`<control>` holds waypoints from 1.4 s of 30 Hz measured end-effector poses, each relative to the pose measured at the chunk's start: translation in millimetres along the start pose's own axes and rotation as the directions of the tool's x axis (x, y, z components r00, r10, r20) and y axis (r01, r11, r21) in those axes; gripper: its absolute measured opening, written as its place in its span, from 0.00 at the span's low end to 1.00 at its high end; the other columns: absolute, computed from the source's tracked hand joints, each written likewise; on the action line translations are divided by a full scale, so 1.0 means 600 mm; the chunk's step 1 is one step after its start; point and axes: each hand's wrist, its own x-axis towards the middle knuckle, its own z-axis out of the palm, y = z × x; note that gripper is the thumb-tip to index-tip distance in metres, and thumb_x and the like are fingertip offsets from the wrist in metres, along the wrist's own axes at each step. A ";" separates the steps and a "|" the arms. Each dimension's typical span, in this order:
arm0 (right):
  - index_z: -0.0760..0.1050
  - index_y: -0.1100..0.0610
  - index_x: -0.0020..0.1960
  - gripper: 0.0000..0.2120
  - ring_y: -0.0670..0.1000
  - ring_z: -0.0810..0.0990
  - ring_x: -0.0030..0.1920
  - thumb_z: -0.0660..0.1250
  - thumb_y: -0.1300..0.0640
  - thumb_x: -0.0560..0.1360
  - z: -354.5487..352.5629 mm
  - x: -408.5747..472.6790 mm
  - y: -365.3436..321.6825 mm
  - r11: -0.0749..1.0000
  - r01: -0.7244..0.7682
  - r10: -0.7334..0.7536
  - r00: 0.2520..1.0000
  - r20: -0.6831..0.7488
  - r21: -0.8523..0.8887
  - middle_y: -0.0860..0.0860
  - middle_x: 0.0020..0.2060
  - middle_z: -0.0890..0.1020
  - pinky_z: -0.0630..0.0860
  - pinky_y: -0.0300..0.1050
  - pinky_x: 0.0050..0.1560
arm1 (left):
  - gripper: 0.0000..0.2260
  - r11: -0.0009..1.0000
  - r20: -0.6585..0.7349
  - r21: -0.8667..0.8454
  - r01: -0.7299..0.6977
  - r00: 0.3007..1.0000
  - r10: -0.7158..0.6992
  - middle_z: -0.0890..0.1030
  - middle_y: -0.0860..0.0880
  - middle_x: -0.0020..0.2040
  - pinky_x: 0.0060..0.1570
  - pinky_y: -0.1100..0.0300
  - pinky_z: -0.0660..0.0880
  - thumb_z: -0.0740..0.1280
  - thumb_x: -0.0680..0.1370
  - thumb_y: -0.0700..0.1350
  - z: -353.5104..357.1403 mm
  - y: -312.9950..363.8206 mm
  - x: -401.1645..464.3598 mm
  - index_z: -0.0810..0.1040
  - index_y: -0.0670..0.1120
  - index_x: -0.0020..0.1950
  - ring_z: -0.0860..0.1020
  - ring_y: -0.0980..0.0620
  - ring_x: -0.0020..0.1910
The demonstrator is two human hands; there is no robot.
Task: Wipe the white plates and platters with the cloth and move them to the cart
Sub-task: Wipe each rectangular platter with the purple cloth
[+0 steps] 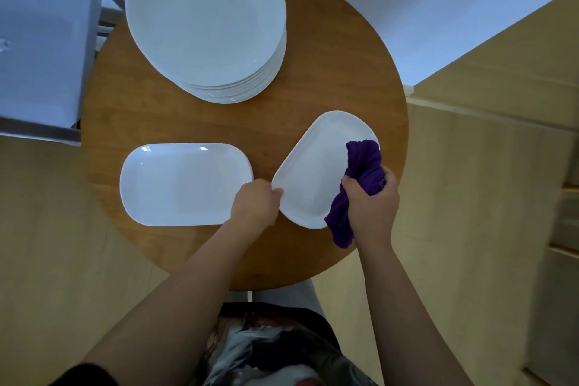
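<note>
A round wooden desk fills the middle of the view, with pale wood flooring around it. At the far left, just beside the desk edge, stands a metal-framed cart with a pale surface. On the far part of the desk sits a stack of large round white plates; its far-left rim overhangs the desk edge toward the cart. On the near left of the desk lies 1 rectangular white platter with rounded corners, flat and untouched. Just to its right is a smaller rounded white platter, turned at an angle. The left hand grips this platter's near-left rim, the thumb on top of the edge and the fingers curled beneath. The right hand is closed around a bunched purple cloth, fingers wrapped tight, pressing it onto the right side of the angled platter; a tail of cloth hangs off the near edge over the desk.
</note>
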 end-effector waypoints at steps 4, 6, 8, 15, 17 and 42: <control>0.66 0.43 0.56 0.22 0.45 0.77 0.44 0.72 0.58 0.69 0.001 0.011 0.001 0.999 -0.031 0.031 0.999 0.013 -0.009 0.39 0.44 0.74 0.73 0.34 0.37 | 0.16 0.976 -0.014 -0.208 -0.061 0.998 0.059 0.74 0.48 0.33 0.38 0.60 0.73 0.60 0.80 0.50 0.005 -0.020 -0.013 0.73 0.45 0.35 0.75 0.52 0.33; 0.66 0.43 0.55 0.22 0.45 0.77 0.45 0.72 0.58 0.69 0.001 0.016 0.004 0.999 -0.051 0.051 0.998 0.024 -0.009 0.39 0.44 0.74 0.73 0.34 0.38 | 0.15 0.948 0.005 -0.303 -0.093 0.995 0.099 0.75 0.48 0.33 0.35 0.62 0.71 0.60 0.80 0.50 0.007 -0.028 -0.020 0.74 0.45 0.36 0.74 0.52 0.32; 0.66 0.43 0.55 0.21 0.46 0.76 0.45 0.71 0.59 0.70 0.000 0.017 0.005 0.998 -0.069 0.069 0.997 0.038 -0.007 0.39 0.44 0.74 0.74 0.35 0.38 | 0.14 0.914 -0.029 -0.390 -0.116 0.993 0.114 0.75 0.49 0.33 0.33 0.65 0.70 0.61 0.80 0.49 0.009 -0.028 -0.030 0.73 0.47 0.36 0.74 0.54 0.33; 0.69 0.45 0.58 0.23 0.48 0.78 0.46 0.67 0.65 0.69 -0.010 -0.002 -0.002 0.982 -0.131 0.124 0.991 0.052 0.139 0.44 0.46 0.77 0.75 0.38 0.38 | 0.09 0.451 -0.003 -0.890 0.061 0.990 -0.140 0.76 0.51 0.52 0.51 0.55 0.79 0.62 0.79 0.54 0.010 0.004 -0.044 0.70 0.51 0.55 0.77 0.51 0.53; 0.69 0.45 0.60 0.24 0.48 0.77 0.49 0.67 0.66 0.70 -0.007 -0.024 -0.008 0.993 -0.080 0.072 0.993 0.093 0.084 0.42 0.48 0.77 0.77 0.38 0.41 | 0.15 0.439 -0.020 -0.898 0.014 0.997 -0.073 0.76 0.53 0.55 0.50 0.57 0.79 0.57 0.80 0.59 0.011 0.012 -0.044 0.69 0.54 0.63 0.76 0.52 0.54; 0.58 0.53 0.74 0.24 0.54 0.59 0.73 0.51 0.46 0.80 0.152 -0.135 -0.080 0.722 0.436 -0.405 0.896 0.183 -0.537 0.53 0.73 0.64 0.50 0.59 0.73 | 0.17 0.441 -0.337 -0.837 -0.322 0.940 0.048 0.79 0.56 0.29 0.27 0.75 0.70 0.52 0.82 0.51 -0.096 -0.059 -0.138 0.75 0.52 0.38 0.78 0.66 0.31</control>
